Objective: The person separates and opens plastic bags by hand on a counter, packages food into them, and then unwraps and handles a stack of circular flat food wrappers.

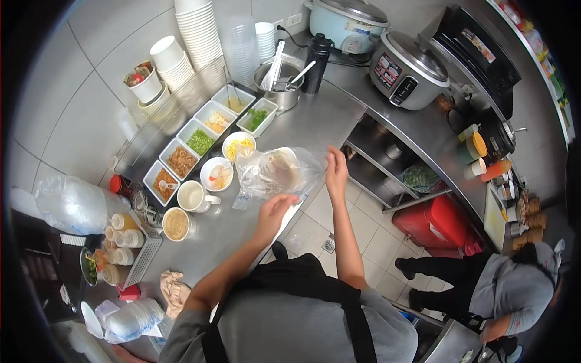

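A clear plastic bag (264,176) with a brownish item inside lies on the steel counter. My left hand (275,216) is at the bag's lower edge, fingers drawn together on the film. At the bag's right end, the film narrows toward my right hand (336,174), whose fingers are closed on it; the exact grip is partly hidden. Left of the bag sit a bowl with yellow pieces (238,146) and a bowl with pale and orange food (216,174). Nearby are a white mug (193,197) and a cup of light brown contents (176,224).
White trays of toppings (200,141) line the counter's back. Behind them are stacked cups (198,27), a steel pot (278,81) and a black bottle (316,63). Rice cookers (408,69) stand on the far counter. Sauce bottles (124,239) are at left; another person (514,284) stands at lower right.
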Demonstrator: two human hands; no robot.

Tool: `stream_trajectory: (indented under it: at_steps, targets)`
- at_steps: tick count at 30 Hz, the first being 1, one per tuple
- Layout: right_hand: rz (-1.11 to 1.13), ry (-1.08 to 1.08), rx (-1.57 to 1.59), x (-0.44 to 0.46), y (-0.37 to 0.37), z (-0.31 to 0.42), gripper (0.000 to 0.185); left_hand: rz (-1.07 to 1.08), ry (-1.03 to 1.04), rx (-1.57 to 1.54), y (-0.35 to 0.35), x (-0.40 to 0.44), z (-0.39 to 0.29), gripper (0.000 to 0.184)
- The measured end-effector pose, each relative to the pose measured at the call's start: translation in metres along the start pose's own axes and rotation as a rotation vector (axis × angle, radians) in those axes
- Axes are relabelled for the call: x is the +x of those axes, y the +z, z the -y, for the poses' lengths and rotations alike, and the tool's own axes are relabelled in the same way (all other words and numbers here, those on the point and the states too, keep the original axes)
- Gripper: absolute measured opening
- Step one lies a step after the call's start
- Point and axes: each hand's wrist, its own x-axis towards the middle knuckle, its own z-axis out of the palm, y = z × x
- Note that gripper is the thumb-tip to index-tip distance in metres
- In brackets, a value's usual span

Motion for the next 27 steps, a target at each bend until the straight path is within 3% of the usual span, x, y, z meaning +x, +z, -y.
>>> stream_trajectory:
  at_steps: [1,3,4,7,9,13,19,22,24,27]
  targets:
    - [0.054,-0.139,-0.050,0.010,0.007,0.009,0.023,-0.095,-0.187,-0.154,-0.006,-0.015,0.011,0.029]
    - [0.366,-0.284,-0.176,0.032,0.027,-0.009,0.025,-0.285,-0.551,-0.469,-0.017,-0.032,0.039,0.039]
    - [0.520,-0.360,-0.236,0.040,0.037,-0.020,0.027,-0.367,-0.471,-0.392,-0.026,-0.028,0.060,0.041]
    - [0.873,0.065,-0.338,0.053,0.058,-0.046,0.029,-0.537,-0.291,-0.274,-0.048,-0.003,0.100,0.040]
    - [0.810,0.169,-0.124,0.045,0.069,-0.082,0.031,-0.563,-0.256,-0.358,-0.057,0.019,0.093,0.030]
    - [0.655,0.480,0.249,0.021,0.072,-0.091,0.031,-0.422,-0.291,-0.259,-0.072,0.045,0.115,0.032]
    - [0.721,0.041,-0.430,0.032,0.061,-0.072,0.028,-0.381,-0.324,-0.439,-0.065,0.042,0.074,0.040]
    - [0.593,-0.043,-0.421,0.020,0.055,-0.058,0.027,-0.331,-0.307,-0.584,-0.072,0.041,0.079,0.045]
    - [0.547,0.024,-0.355,0.013,0.046,-0.044,0.027,-0.292,-0.284,-0.661,-0.076,0.043,0.082,0.049]
    - [0.419,0.024,-0.282,0.005,0.041,-0.036,0.027,-0.331,-0.129,-0.807,-0.049,0.039,0.065,0.052]
